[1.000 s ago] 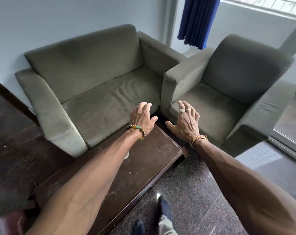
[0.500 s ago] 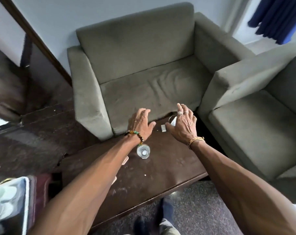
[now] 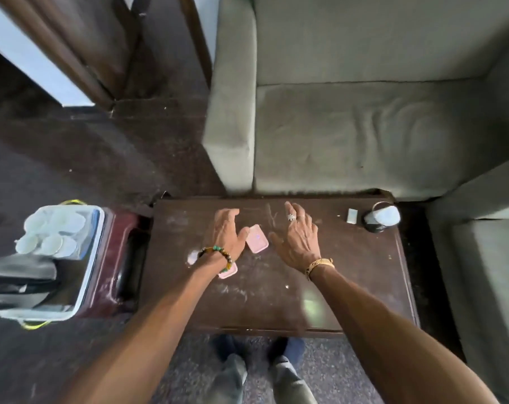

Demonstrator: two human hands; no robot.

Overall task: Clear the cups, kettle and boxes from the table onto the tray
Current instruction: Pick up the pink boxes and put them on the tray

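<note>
The pink box (image 3: 257, 239) lies flat on the dark table (image 3: 370, 252), a little past its middle, right between your two hands. It looks small, light and stiff, with rounded corners and a smooth lid, so I'd judge it apt to slide. Pinch it across its long edges rather than pressing from above. A second pink box (image 3: 229, 274) peeks out from under your left wrist, nearer to you.

Your left hand (image 3: 227, 231) and right hand (image 3: 298, 237) are both spread, fingers relaxed, holding nothing; whether they touch the wood I cannot tell.

At the far right corner sits a cup (image 3: 381, 218), seemingly tipped and likely fragile, so take it round the body. Just left of it lies a small white packet (image 3: 351, 215). The tray (image 3: 97, 246) sits off the table's left end, with white cups (image 3: 54, 228) on it.
</note>
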